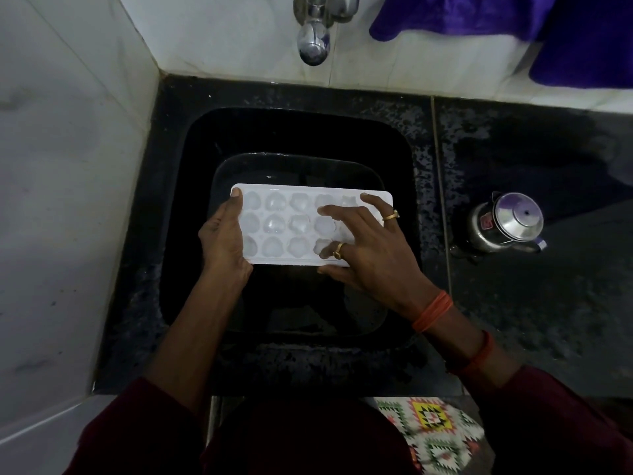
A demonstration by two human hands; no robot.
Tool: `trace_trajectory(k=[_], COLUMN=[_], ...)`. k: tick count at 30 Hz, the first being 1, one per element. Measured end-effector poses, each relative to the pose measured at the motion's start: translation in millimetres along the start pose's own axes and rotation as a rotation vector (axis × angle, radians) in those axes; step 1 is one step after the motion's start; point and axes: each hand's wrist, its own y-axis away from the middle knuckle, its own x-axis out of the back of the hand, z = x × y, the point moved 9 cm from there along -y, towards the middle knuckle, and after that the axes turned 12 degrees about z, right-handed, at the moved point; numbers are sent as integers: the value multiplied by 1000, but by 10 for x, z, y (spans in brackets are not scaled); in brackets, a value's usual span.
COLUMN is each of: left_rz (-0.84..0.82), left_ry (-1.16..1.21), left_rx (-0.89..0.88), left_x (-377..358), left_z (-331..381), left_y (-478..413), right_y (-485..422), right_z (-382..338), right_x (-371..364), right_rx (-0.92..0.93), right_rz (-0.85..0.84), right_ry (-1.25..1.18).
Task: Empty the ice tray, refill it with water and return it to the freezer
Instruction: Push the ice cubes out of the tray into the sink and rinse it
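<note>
I hold the ice tray (291,221) by both ends, left hand (222,238) and right hand (370,248), over a dish (239,162) in the sink (191,149); tap (313,42) behind, kettle (507,224) on the counter (531,320) right.

The right hand (370,248) hides several cells of the ice tray (281,261).

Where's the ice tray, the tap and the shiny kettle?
ice tray (277,222): head view, a middle compartment.
tap (313,46): head view, rounded spout.
kettle (520,216): head view, its lid.
</note>
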Motion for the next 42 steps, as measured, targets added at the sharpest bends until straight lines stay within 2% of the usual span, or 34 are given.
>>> trace_trajectory(k=[5,11,16,25,42], left_rz=[14,12,16,11,-6], left_ry=[-7,-11,-4,3,5], left_rx=[11,15,21,14,0], left_x=[4,5,-8,-28,-43], left_z=[-28,-77,-64,-28,-16], left_y=[-8,-24,-37,-23,12], right_y=[54,43,54,33,18], right_z=[67,70,89,51,117], right_x=[-124,-48,-86,-58,-46], right_rx=[-24,28,7,34,-57], right_rz=[-94,-20,-73,-15,-29], right_ry=[14,34,87,15,16])
